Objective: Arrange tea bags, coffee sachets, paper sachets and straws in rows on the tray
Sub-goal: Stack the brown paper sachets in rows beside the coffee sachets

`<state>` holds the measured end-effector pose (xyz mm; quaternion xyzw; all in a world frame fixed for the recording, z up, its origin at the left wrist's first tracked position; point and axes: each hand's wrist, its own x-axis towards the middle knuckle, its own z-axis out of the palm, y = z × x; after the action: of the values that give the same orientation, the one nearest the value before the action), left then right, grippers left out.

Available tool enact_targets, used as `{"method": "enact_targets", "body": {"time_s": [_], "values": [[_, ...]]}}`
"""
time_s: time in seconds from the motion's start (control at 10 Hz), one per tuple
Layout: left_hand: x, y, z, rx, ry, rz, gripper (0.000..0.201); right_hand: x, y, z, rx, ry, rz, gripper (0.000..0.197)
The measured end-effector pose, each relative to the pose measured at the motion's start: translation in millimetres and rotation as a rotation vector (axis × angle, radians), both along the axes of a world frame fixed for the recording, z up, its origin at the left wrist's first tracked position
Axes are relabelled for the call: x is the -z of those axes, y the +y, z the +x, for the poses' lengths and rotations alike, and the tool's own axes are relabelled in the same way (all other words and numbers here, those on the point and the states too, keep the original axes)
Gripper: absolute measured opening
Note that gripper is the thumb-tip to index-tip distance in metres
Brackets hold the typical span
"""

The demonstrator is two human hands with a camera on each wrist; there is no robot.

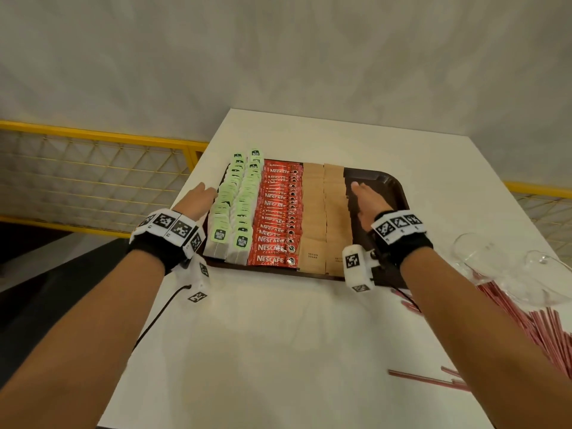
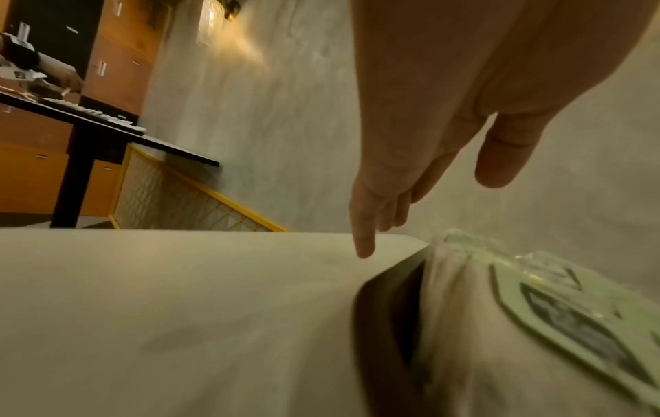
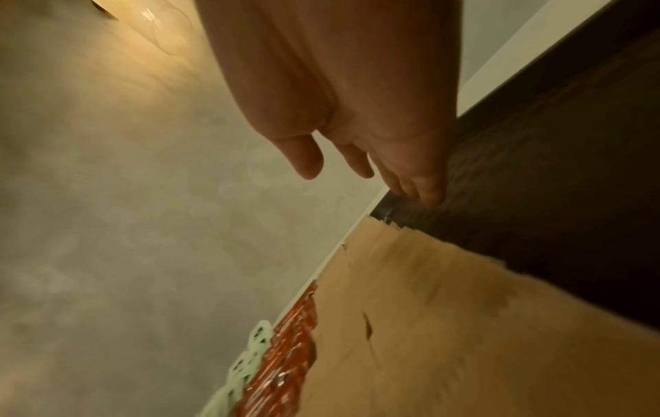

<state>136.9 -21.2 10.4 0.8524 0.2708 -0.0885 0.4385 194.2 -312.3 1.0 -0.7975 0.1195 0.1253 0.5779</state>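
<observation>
straws [image 1: 526, 317]: loose on worktop [image 1: 278, 335] at near right, outside tray [image 1: 399, 187]; long axes run diagonally. nearest: right hand [image 1: 365, 202], grip slack, holding nothing, over bare right strip. left hand [image 1: 198, 199], flat, empty, beside tea bags [image 1: 235, 205].

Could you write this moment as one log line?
tea bags, coffee sachets, paper sachets: in rows | straws: on table | left hand, right hand: open

Green tea bags [image 1: 235, 205], red coffee sachets [image 1: 277, 212]
</observation>
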Motion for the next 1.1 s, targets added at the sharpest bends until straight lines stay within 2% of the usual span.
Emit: {"method": "enact_targets", "body": {"time_s": [0.2, 0.4, 0.5, 0.6, 0.7, 0.8, 0.9, 1.1], "values": [[1.0, -7.4, 14.4, 0.020, 0.028, -0.112, 0.047, 17.8, 10.3, 34.4, -0.060, 0.076, -0.113, 0.057], [7.3, -4.3, 29.7, 0.043, 0.056, -0.186, 0.054, 23.4, 15.0, 39.8, -0.034, 0.126, -0.028, 0.060], [0.0, 5.4, 38.6, 0.022, 0.033, -0.123, 0.057, 16.9, 11.0, 50.1, 0.025, 0.136, -0.003, 0.059], [-10.2, 13.9, 49.8, 0.030, 0.005, -0.051, 0.052, 4.4, 6.7, 60.2, 0.043, 0.114, -0.128, 0.057], [-14.1, 17.1, 61.5, 0.061, 0.025, -0.043, 0.051, 11.5, 7.7, 73.1, 0.033, 0.104, -0.149, 0.053], [-17.4, 13.2, 65.7, 0.104, 0.040, -0.064, 0.051, 16.4, 16.3, 83.6, 0.018, 0.074, -0.101, 0.047], [-16.0, 8.8, 66.8, 0.145, 0.062, -0.132, 0.051, 15.4, 21.0, 84.4, -0.029, 0.064, -0.147, 0.046], [-14.6, 9.3, 76.3, 0.123, 0.067, -0.134, 0.051, 17.7, 18.7, 97.1, -0.041, 0.092, -0.180, 0.050]]}}
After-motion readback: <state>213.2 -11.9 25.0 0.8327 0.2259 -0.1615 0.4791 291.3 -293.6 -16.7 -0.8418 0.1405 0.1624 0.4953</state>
